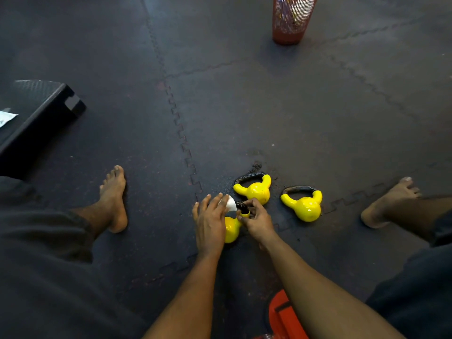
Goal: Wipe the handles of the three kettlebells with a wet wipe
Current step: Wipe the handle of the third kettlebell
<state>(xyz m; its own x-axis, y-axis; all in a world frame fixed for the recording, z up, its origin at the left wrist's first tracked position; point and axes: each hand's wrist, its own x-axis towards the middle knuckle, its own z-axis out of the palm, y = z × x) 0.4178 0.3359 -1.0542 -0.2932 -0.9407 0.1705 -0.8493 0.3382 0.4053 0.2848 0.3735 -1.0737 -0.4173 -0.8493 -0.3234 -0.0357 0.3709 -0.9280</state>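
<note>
On the floor [244, 106], the right grip [258, 220] pinches the black handle [241, 207] of the nearest kettlebell [231, 231]. The left grip [210, 221], fingers straight, seemingly presses the wet wipe [231, 203] against it. Steady the bell and rub the whole handle.

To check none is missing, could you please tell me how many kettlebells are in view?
3. The nearest kettlebell sits between the left hand and right hand; the middle kettlebell lies just beyond; the right kettlebell lies apart, further right. No others show.

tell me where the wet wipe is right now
Head view, low centre: the wet wipe sits under the left hand on the handle of the nearest kettlebell, just left of the right hand.
</note>
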